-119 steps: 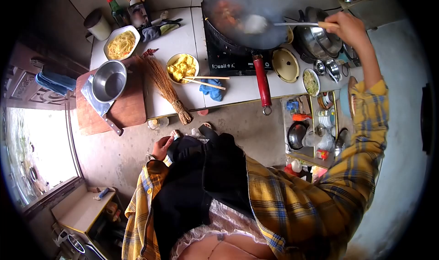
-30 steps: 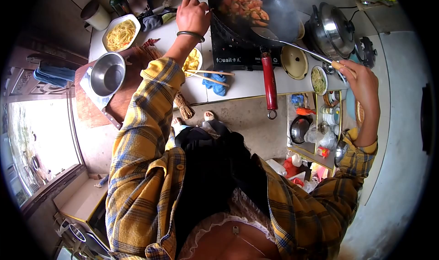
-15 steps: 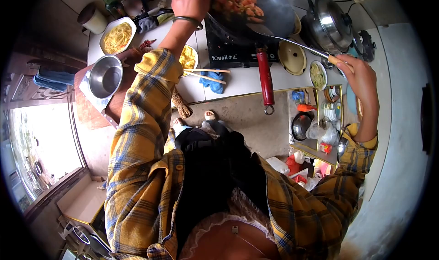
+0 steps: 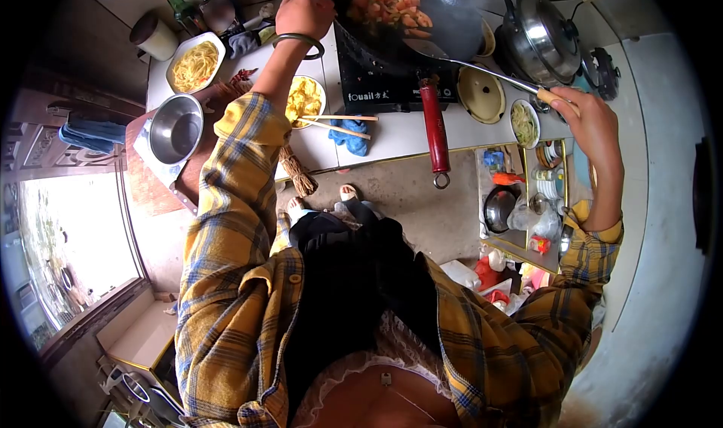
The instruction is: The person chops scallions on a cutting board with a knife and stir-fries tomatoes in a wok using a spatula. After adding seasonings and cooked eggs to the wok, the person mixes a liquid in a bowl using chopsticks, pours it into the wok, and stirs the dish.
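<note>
My right hand grips the wooden handle of a spatula, whose metal blade rests inside the black wok. Chopped reddish pieces, which look like tomato, lie in the wok, with faint steam above them. The wok sits on a black cooktop, its red handle pointing toward me. Just left of the wok's rim is my left hand, fingers curled closed. Whatever it may hold is hidden by the back of the hand.
Chopsticks lie across a bowl of scrambled egg, by a blue cloth. Farther left are a noodle dish and a metal bowl. On the right stand a lidded steel pot and a bowl of green shreds.
My left hand has come slightly down and left, away from the wok's rim. The right hand and spatula stay almost where they were.
</note>
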Action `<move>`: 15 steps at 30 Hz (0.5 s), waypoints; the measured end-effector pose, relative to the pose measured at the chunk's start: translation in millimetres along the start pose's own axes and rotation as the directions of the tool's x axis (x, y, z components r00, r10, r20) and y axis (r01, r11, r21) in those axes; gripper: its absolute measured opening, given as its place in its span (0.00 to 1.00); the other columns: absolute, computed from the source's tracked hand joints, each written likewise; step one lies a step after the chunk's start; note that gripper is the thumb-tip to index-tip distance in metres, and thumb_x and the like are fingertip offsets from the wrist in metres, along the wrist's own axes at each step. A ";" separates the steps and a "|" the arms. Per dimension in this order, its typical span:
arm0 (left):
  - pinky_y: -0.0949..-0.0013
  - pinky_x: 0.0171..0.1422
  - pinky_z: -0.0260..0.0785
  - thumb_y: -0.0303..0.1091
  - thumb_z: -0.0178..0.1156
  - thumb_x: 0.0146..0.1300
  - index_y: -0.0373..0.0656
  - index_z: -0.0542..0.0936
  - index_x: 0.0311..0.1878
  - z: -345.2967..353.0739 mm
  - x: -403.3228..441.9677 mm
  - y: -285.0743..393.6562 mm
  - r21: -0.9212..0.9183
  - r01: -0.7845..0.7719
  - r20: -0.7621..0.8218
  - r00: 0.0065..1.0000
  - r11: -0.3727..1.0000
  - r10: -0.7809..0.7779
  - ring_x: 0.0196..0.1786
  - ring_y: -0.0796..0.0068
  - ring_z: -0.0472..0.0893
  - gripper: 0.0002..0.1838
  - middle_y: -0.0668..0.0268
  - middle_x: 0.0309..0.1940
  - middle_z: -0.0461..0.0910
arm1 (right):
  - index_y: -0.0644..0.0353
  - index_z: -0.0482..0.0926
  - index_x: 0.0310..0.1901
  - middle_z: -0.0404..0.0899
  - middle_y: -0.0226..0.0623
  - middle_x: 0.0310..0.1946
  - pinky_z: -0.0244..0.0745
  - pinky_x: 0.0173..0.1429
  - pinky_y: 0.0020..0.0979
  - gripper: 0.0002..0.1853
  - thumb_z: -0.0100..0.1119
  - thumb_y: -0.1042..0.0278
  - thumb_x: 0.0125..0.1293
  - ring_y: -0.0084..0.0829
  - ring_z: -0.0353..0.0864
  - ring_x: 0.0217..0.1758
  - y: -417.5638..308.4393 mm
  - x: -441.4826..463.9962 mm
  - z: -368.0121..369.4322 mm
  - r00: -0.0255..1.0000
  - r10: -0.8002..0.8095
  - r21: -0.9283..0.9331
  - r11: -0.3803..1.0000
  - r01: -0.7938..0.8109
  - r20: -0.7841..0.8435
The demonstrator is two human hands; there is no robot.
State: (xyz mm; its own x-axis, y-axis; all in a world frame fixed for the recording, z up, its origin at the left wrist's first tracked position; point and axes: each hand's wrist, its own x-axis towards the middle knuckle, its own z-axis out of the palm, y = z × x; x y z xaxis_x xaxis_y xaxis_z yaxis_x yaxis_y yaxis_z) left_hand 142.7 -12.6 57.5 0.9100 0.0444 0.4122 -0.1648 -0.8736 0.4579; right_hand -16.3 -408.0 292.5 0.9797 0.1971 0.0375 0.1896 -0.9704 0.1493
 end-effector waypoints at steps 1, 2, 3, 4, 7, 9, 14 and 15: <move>0.60 0.54 0.75 0.40 0.62 0.53 0.56 0.88 0.38 -3.3 1.1 -0.7 -0.129 -0.013 -0.046 0.999 0.992 0.008 0.43 0.56 0.84 0.11 0.63 0.37 0.86 | 0.55 0.85 0.47 0.85 0.43 0.36 0.75 0.43 0.38 0.15 0.61 0.55 0.65 0.45 0.84 0.39 -0.2 -0.2 0.1 1.000 0.005 0.002 1.000 -0.005 0.004; 0.60 0.53 0.76 0.40 0.62 0.54 0.56 0.88 0.38 -5.1 2.8 -0.6 -0.255 -0.032 -0.090 0.996 0.966 0.009 0.42 0.56 0.84 0.10 0.63 0.37 0.86 | 0.55 0.85 0.47 0.85 0.43 0.36 0.75 0.43 0.38 0.15 0.61 0.55 0.65 0.45 0.84 0.39 0.8 0.3 1.2 1.000 0.005 0.003 1.000 -0.005 0.006; 0.59 0.53 0.76 0.43 0.62 0.55 0.57 0.88 0.38 -10.3 2.9 3.3 -0.109 0.022 -0.062 0.998 0.994 -0.028 0.43 0.56 0.84 0.10 0.62 0.36 0.86 | 0.55 0.85 0.47 0.85 0.43 0.36 0.75 0.43 0.38 0.15 0.61 0.55 0.65 0.46 0.84 0.39 0.6 0.5 1.4 1.000 0.006 0.002 1.000 -0.006 0.006; 0.58 0.53 0.76 0.43 0.62 0.56 0.57 0.88 0.38 -5.0 2.1 -0.3 -0.007 0.031 -0.016 0.999 0.999 -0.032 0.43 0.55 0.84 0.10 0.62 0.35 0.86 | 0.55 0.85 0.47 0.85 0.43 0.36 0.75 0.43 0.39 0.15 0.61 0.55 0.65 0.46 0.84 0.39 0.5 0.5 1.4 1.000 0.006 0.001 1.000 -0.006 0.006; 0.57 0.53 0.74 0.40 0.62 0.54 0.57 0.88 0.39 3.4 -5.1 -6.4 0.064 0.086 0.134 0.986 0.994 -0.094 0.42 0.55 0.83 0.10 0.63 0.32 0.85 | 0.55 0.85 0.47 0.85 0.43 0.35 0.74 0.43 0.39 0.15 0.61 0.55 0.65 0.46 0.84 0.39 0.8 0.8 1.0 1.000 0.014 -0.004 1.000 -0.014 0.022; 0.58 0.55 0.73 0.39 0.62 0.54 0.58 0.88 0.39 0.7 -11.8 -0.9 0.055 -0.018 -0.029 0.999 0.998 0.020 0.43 0.57 0.82 0.10 0.64 0.32 0.85 | 0.54 0.85 0.47 0.85 0.43 0.35 0.74 0.43 0.39 0.16 0.61 0.55 0.65 0.45 0.84 0.38 -0.5 0.9 0.1 1.000 0.004 -0.013 1.000 -0.004 0.016; 0.60 0.52 0.72 0.33 0.61 0.54 0.56 0.86 0.39 -21.2 -12.9 24.2 -0.096 -0.266 -0.304 0.925 0.959 0.226 0.42 0.60 0.79 0.10 0.66 0.33 0.82 | 0.54 0.85 0.48 0.85 0.42 0.35 0.74 0.43 0.39 0.16 0.61 0.54 0.65 0.45 0.84 0.38 1.4 1.5 2.4 1.000 -0.003 -0.006 1.000 0.003 0.008; 0.60 0.50 0.73 0.33 0.62 0.52 0.55 0.87 0.37 -19.2 -14.2 19.8 -0.061 -0.249 -0.320 0.922 0.967 0.217 0.41 0.59 0.79 0.09 0.65 0.32 0.81 | 0.54 0.85 0.48 0.85 0.42 0.35 0.75 0.43 0.39 0.16 0.61 0.54 0.65 0.45 0.84 0.38 1.7 1.3 2.5 1.000 -0.001 -0.003 1.000 0.001 0.009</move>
State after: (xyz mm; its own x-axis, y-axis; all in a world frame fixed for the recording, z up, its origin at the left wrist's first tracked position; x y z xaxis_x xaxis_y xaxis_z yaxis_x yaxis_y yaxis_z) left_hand 119.3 -21.3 75.9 0.6819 0.0059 0.7314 -0.4094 -0.8257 0.3882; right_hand -14.5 -409.7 290.4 0.9800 0.1972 0.0283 0.1907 -0.9697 0.1526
